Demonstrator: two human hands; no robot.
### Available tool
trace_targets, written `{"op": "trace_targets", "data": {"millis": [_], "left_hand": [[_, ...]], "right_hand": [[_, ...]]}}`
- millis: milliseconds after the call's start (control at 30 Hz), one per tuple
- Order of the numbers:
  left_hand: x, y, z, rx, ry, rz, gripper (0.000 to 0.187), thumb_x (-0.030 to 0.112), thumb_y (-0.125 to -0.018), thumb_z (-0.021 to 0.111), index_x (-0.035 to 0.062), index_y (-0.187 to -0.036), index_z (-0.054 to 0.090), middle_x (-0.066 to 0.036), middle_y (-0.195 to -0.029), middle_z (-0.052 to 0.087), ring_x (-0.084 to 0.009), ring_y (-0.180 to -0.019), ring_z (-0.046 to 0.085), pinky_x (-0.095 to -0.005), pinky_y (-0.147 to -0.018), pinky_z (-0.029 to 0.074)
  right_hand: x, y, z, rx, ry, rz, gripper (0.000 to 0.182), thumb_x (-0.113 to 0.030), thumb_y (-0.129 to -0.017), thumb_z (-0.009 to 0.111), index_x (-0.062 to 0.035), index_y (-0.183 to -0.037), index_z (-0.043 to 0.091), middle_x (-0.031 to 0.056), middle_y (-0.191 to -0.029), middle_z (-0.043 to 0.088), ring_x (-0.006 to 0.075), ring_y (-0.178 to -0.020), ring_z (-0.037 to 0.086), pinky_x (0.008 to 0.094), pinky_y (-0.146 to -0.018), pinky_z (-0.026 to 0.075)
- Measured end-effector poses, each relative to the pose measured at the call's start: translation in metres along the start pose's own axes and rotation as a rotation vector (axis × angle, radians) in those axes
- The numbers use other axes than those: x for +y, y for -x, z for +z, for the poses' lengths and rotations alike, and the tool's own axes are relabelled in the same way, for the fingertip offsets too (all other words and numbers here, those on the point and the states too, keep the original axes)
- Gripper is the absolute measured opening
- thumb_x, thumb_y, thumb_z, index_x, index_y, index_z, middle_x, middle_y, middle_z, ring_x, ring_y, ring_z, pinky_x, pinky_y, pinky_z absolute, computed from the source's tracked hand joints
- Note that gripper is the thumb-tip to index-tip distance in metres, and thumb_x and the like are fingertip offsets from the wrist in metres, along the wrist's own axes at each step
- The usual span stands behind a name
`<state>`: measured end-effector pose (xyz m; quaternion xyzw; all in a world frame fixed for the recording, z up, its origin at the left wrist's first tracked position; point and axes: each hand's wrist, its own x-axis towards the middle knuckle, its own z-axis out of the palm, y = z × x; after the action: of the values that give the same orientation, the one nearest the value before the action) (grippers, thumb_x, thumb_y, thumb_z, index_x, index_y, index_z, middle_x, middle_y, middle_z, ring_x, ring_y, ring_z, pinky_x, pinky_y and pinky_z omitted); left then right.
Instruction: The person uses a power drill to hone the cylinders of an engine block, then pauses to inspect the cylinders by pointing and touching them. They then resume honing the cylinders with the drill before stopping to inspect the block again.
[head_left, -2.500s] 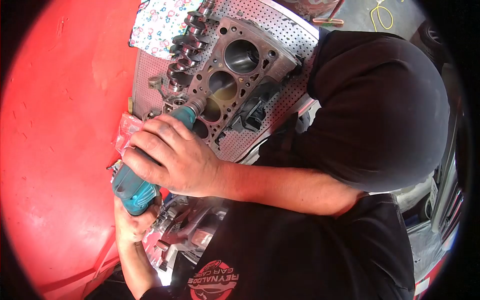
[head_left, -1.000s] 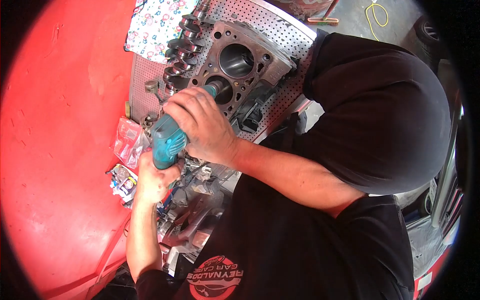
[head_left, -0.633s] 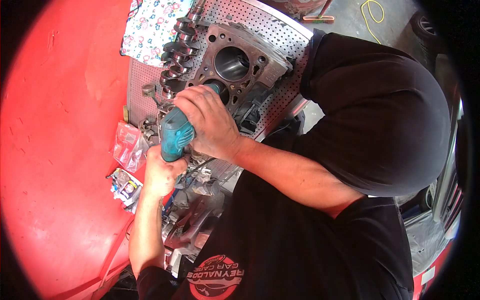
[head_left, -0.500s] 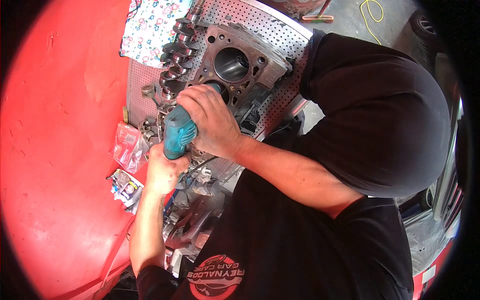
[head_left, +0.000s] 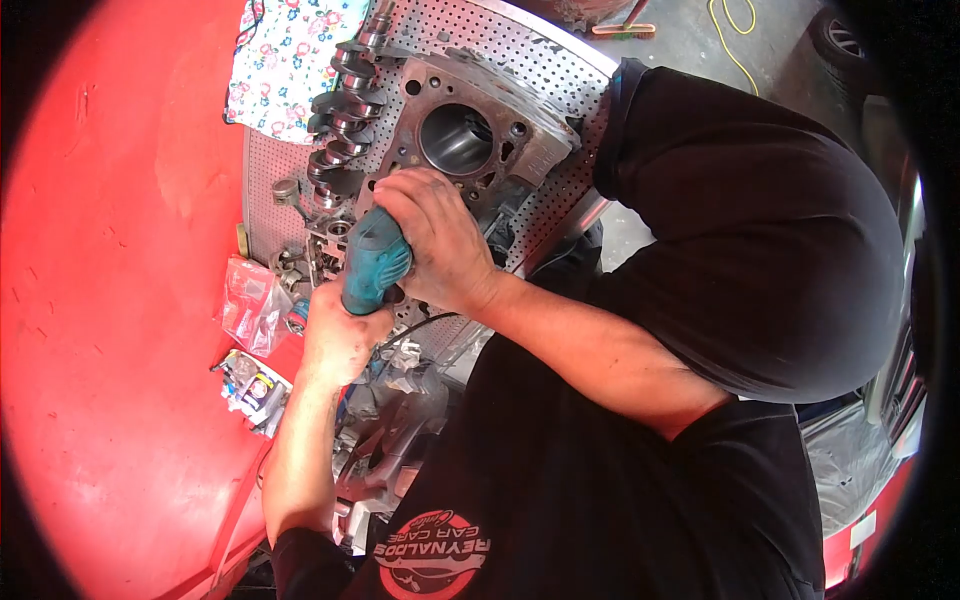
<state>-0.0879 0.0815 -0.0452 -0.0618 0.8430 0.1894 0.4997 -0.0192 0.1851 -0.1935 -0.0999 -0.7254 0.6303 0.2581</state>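
A teal power drill [head_left: 376, 258] is held in both hands over the engine block [head_left: 535, 130]. My left hand [head_left: 340, 325] is closed around its handle, at the lower end in view. My right hand [head_left: 440, 238] wraps over the front part of the drill body, fingers curled toward the block. The drill's front end and whatever is fitted to it are hidden behind my right hand. Just beyond that hand lies an open cylinder bore [head_left: 457, 138] with a shiny wall. A black cord [head_left: 420, 325] runs below the drill.
A crankshaft [head_left: 345, 125] lies left of the block on a perforated metal surface [head_left: 275, 165], beside a floral cloth [head_left: 290, 75]. A piston [head_left: 287, 192], a plastic bag [head_left: 255, 305] and assorted metal parts sit nearer. A red panel [head_left: 120, 300] fills the left side.
The drill has tilted and looks shorter from here, with both hands still on it. My right hand now covers the second bore, partly visible before. The view has shifted slightly.
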Motion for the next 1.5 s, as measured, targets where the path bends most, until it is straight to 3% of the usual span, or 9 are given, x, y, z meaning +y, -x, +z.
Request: {"op": "trace_targets", "data": {"millis": [400, 700, 767, 833, 1000, 1033, 1200, 1367, 1500], "left_hand": [[-0.009, -0.005, -0.005, -0.010, 0.013, 0.000, 0.026, 0.003, -0.077, 0.065, 0.0001, -0.103, 0.071, -0.004, -0.088, 0.072, -0.0119, -0.082, 0.063, -0.0292, -0.078, 0.052], [-0.008, 0.000, -0.001, 0.016, 0.071, 0.042, 0.014, 0.001, -0.079, 0.063, 0.0011, -0.091, 0.069, 0.003, -0.075, 0.062, -0.0073, -0.066, 0.054, -0.0265, -0.061, 0.045], [-0.018, 0.007, -0.005, 0.011, 0.106, 0.041, 0.010, 0.000, -0.080, 0.063, 0.0016, -0.089, 0.069, 0.004, -0.075, 0.062, -0.0068, -0.066, 0.053, -0.0264, -0.061, 0.045], [-0.022, 0.023, -0.012, 0.026, 0.120, 0.049, 0.009, -0.001, -0.080, 0.065, 0.0016, -0.088, 0.068, 0.004, -0.075, 0.061, -0.0072, -0.067, 0.053, -0.0266, -0.061, 0.045], [-0.023, 0.065, -0.028, 0.100, 0.116, 0.078, 0.012, -0.003, -0.077, 0.064, -0.0001, -0.088, 0.068, 0.001, -0.076, 0.064, -0.0094, -0.068, 0.056, -0.0272, -0.063, 0.047], [-0.030, 0.074, -0.034, 0.107, 0.124, 0.089, 0.012, -0.003, -0.077, 0.064, -0.0005, -0.089, 0.068, 0.001, -0.077, 0.064, -0.0096, -0.069, 0.056, -0.0273, -0.063, 0.047], [-0.025, 0.105, -0.037, 0.219, 0.155, 0.075, 0.018, -0.005, -0.074, 0.063, -0.0022, -0.091, 0.069, -0.002, -0.081, 0.068, -0.0121, -0.072, 0.063, -0.0279, -0.067, 0.051], [-0.030, 0.127, -0.042, 0.223, 0.243, 0.048, 0.037, -0.005, -0.072, 0.064, -0.0012, -0.109, 0.065, -0.004, -0.091, 0.069, -0.0135, -0.078, 0.066, -0.0291, -0.070, 0.054], [-0.028, 0.137, -0.046, 0.226, 0.236, 0.065, 0.041, -0.006, -0.070, 0.063, -0.0015, -0.111, 0.064, -0.004, -0.094, 0.068, -0.0136, -0.082, 0.066, -0.0281, -0.072, 0.054]], "right_hand": [[0.003, -0.002, 0.001, 0.001, -0.020, 0.000, 0.077, -0.004, -0.059, 0.079, -0.0020, -0.130, 0.050, 0.0178, -0.126, 0.054, 0.0404, -0.120, 0.054, 0.0546, -0.110, 0.041], [-0.003, -0.001, 0.006, 0.019, 0.007, -0.009, 0.073, -0.008, -0.061, 0.078, -0.0023, -0.129, 0.052, 0.0177, -0.125, 0.054, 0.0400, -0.120, 0.054, 0.0549, -0.109, 0.041], [-0.013, -0.002, 0.005, 0.018, 0.022, -0.022, 0.066, -0.011, -0.066, 0.075, -0.0033, -0.128, 0.053, 0.0164, -0.123, 0.055, 0.0384, -0.121, 0.054, 0.0551, -0.109, 0.040], [-0.024, -0.004, 0.006, -0.007, 0.042, -0.051, 0.070, -0.007, -0.063, 0.076, -0.0046, -0.129, 0.053, 0.0149, -0.125, 0.056, 0.0380, -0.121, 0.055, 0.0538, -0.108, 0.041], [-0.056, -0.010, 0.012, -0.034, 0.018, -0.154, 0.064, -0.009, -0.064, 0.074, -0.0077, -0.126, 0.057, 0.0106, -0.122, 0.057, 0.0328, -0.115, 0.058, 0.0517, -0.105, 0.041], [-0.060, -0.012, 0.013, -0.028, 0.077, -0.216, 0.052, -0.017, -0.075, 0.068, -0.0078, -0.125, 0.056, 0.0122, -0.118, 0.058, 0.0306, -0.110, 0.059, 0.0499, -0.101, 0.044], [-0.084, -0.013, 0.020, -0.003, 0.006, -0.256, 0.046, -0.019, -0.080, 0.065, -0.0079, -0.124, 0.056, 0.0143, -0.118, 0.060, 0.0320, -0.105, 0.061, 0.0513, -0.097, 0.047], [-0.102, -0.017, 0.023, 0.051, -0.008, -0.299, 0.040, -0.022, -0.086, 0.060, -0.0077, -0.124, 0.054, 0.0154, -0.115, 0.061, 0.0334, -0.106, 0.061, 0.0506, -0.094, 0.049], [-0.110, -0.020, 0.019, 0.038, -0.009, -0.305, 0.041, -0.023, -0.088, 0.060, -0.0082, -0.125, 0.053, 0.0146, -0.113, 0.060, 0.0346, -0.109, 0.061, 0.0516, -0.095, 0.049]]}}
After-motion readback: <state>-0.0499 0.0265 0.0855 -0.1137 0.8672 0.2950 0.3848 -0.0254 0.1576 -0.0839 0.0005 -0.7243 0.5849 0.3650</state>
